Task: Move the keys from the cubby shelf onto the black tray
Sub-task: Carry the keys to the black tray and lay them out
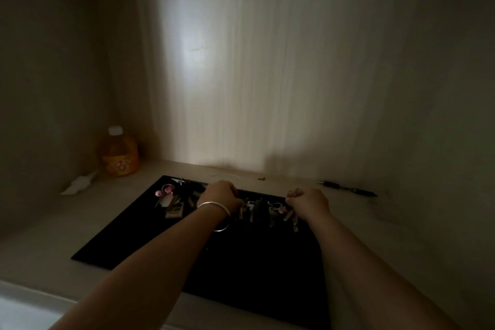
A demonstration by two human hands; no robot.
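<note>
Dim light fills a pale, wood-grained cubby shelf point(120, 225), with a brighter patch on its back wall. On the shelf floor lies a flat, rectangular black tray point(139, 238), turned at an angle, its far edge near the back wall.

Both bare forearms reach in over the tray. The left hand point(221, 194), with a thin silver bangle point(214, 206) on its wrist, is curled into a loose fist, and its fingers pinch one end of a bunch of metal keys point(261, 210). The right hand point(308, 201) is curled the same way, its fingers closed on the other end of the bunch, where more keys hang down just above the tray. In the gloom I cannot tell whether the bunch touches the tray.

A second set of keys with a pink charm point(170, 199) already lies on the tray's far left part, well apart from the held bunch.

Off the tray, a yellow plastic bottle with a white cap point(119, 154) stands in the back left corner, a crumpled white wrapper point(79, 185) just beside it. A dark pen point(348, 188) lies on the shelf at the right.
</note>
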